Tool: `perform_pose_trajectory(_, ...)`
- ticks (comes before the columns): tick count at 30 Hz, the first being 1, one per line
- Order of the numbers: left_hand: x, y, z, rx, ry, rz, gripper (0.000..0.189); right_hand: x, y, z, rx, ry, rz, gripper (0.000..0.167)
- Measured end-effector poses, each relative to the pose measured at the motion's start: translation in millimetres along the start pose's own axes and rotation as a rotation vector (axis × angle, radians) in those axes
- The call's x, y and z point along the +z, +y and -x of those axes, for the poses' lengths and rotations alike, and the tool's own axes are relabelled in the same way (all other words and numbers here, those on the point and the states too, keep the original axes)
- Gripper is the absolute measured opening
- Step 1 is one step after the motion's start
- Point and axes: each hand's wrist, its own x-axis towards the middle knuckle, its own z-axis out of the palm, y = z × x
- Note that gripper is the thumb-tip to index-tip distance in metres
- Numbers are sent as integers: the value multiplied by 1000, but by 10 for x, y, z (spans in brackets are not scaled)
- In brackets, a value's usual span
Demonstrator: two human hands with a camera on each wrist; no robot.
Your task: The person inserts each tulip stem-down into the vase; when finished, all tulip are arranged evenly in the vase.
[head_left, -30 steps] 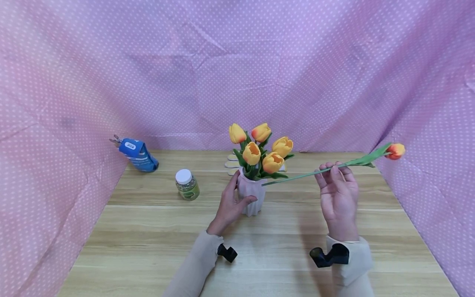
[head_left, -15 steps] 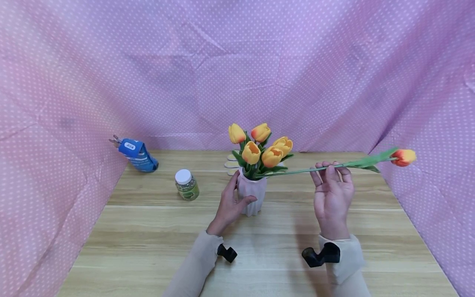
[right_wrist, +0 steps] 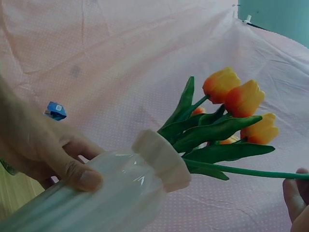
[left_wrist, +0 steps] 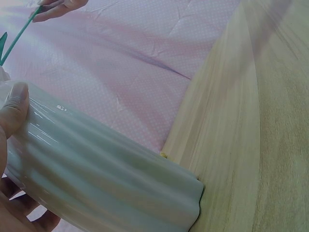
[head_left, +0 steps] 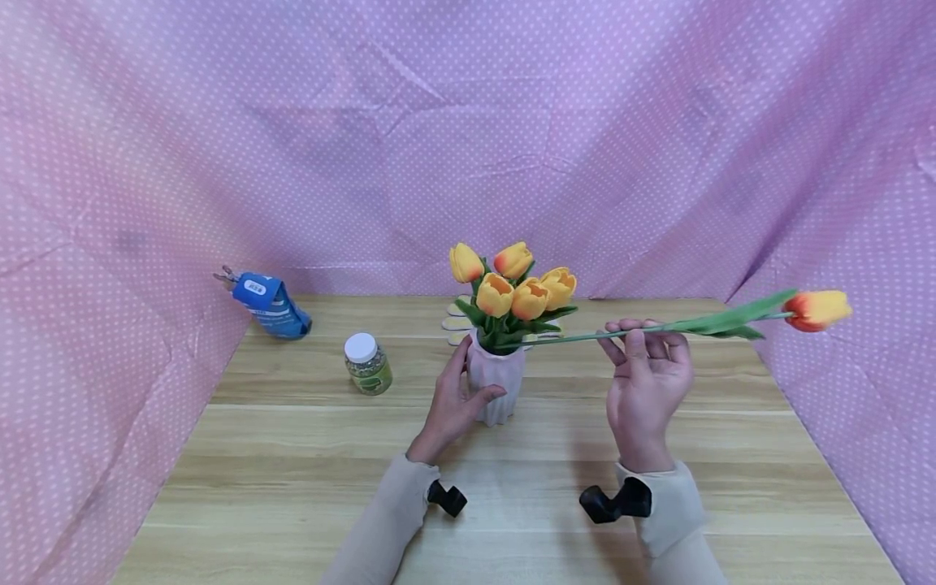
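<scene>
A white fluted vase (head_left: pixel 500 378) stands on the wooden table with several yellow-orange tulips (head_left: pixel 495 295) in it. My left hand (head_left: pixel 449 406) grips the vase's left side, thumb across its front. In my right hand (head_left: pixel 647 398), thumb and fingers pinch the green stem of a single orange-yellow tulip (head_left: pixel 817 311). That tulip lies nearly level, its bloom to the right and its stem end at the vase mouth. Leaves hide the stem's tip, so I cannot tell how far inside it reaches. The right wrist view shows the stem (right_wrist: pixel 241 171) meeting the vase's ruffled rim (right_wrist: pixel 161 159).
Left of the vase stands a jar with a white lid (head_left: pixel 369 366). Farther back on the left is a blue bag (head_left: pixel 272 305) with a clip at its top. Pale finger-shaped pieces, perhaps a glove (head_left: pixel 457 323), lie behind the vase. Pink dotted cloth (head_left: pixel 468 146) surrounds the table.
My right hand has moved left with the tulip, bringing its stem end from in front of the rim to the vase mouth. A front yellow tulip shifted left and up. The left hand stayed put.
</scene>
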Motion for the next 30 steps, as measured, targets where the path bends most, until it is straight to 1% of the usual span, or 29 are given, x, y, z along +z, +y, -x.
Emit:
perform_pose_trajectory(7,0,4,-5,-11,4,1,100,77,56,65,-84,-68,80,14)
perform_pose_trajectory(12,0,-5,-10,-11,4,-1,99,104,98,103,-109,-101,148,15)
perform_pose_trajectory(17,-3,-11,-8,0,8,-5,101,128,133,139,-115,-143,190,16)
perform_pose_trajectory(22,-6,-6,-8,18,15,-7,102,153,170,193,-112,-186,279,16)
perform_pose_trajectory(27,-7,-11,-10,44,19,-2,101,171,217,254,-91,-239,338,18)
perform_pose_trajectory(30,-5,-17,-13,49,19,2,100,179,234,276,-80,-255,373,17)
